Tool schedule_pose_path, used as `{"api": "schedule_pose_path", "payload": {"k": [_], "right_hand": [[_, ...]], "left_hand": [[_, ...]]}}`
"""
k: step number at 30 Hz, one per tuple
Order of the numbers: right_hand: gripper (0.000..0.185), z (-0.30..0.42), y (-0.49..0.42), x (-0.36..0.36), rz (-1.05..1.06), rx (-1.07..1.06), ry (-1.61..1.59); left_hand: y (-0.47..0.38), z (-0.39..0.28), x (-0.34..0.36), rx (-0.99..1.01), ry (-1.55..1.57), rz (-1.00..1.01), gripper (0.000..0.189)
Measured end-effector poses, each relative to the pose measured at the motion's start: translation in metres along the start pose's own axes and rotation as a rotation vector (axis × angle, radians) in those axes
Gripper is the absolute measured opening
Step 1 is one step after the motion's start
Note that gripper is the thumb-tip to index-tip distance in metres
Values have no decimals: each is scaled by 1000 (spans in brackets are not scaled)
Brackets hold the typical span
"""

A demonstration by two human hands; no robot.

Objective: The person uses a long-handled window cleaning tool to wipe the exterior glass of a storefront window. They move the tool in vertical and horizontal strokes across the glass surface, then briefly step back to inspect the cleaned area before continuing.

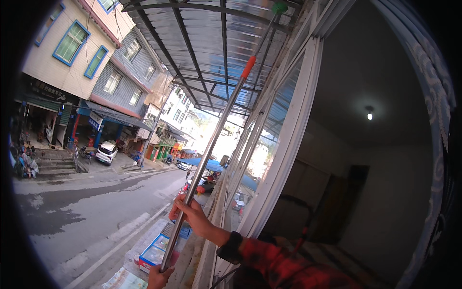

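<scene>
A long telescopic metal pole [213,141] slants up from the bottom of the view to the awning, outside an open window. My right hand [193,216], in a red-and-black plaid sleeve with a dark cuff, is wrapped around its lower shaft. Lower down, at the pole's bottom end, my left hand [160,277] grips it too, partly cut off by the picture's edge. An orange collar [248,67] joins the thick tube to a thinner section. At the far tip, a green head [279,8] is close to the awning's underside; whether it touches cannot be made out.
Overhead runs a corrugated metal awning [202,43] on dark bars. The white window frame [288,144] stands right of the pole, with a patterned curtain [429,90] beyond. Below lie a street [108,202], a display freezer [155,249] and a parked white car [107,152].
</scene>
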State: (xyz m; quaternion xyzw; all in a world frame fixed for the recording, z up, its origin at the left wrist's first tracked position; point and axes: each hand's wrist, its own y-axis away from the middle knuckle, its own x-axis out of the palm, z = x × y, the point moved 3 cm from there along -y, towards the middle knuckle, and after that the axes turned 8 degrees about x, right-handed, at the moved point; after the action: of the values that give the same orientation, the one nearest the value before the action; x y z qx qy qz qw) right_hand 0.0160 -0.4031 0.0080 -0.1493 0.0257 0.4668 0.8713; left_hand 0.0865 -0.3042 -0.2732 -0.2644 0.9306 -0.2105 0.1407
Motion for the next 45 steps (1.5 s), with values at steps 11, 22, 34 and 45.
{"api": "schedule_pose_path", "payload": {"k": [11, 22, 34, 45], "right_hand": [[20, 41, 12, 48, 149, -32, -282], [16, 165, -1, 17, -59, -439, -300], [21, 218, 23, -9, -14, -381, -199], [18, 351, 6, -83, -71, -415, -106]], "left_hand": [[-61, -178, -50, 117, 215, -147, 29], [-49, -279, -22, 206, 339, -126, 31], [-87, -374, -18, 584, 27, -184, 61], [-30, -295, 1, 359, 12, -145, 45]]}}
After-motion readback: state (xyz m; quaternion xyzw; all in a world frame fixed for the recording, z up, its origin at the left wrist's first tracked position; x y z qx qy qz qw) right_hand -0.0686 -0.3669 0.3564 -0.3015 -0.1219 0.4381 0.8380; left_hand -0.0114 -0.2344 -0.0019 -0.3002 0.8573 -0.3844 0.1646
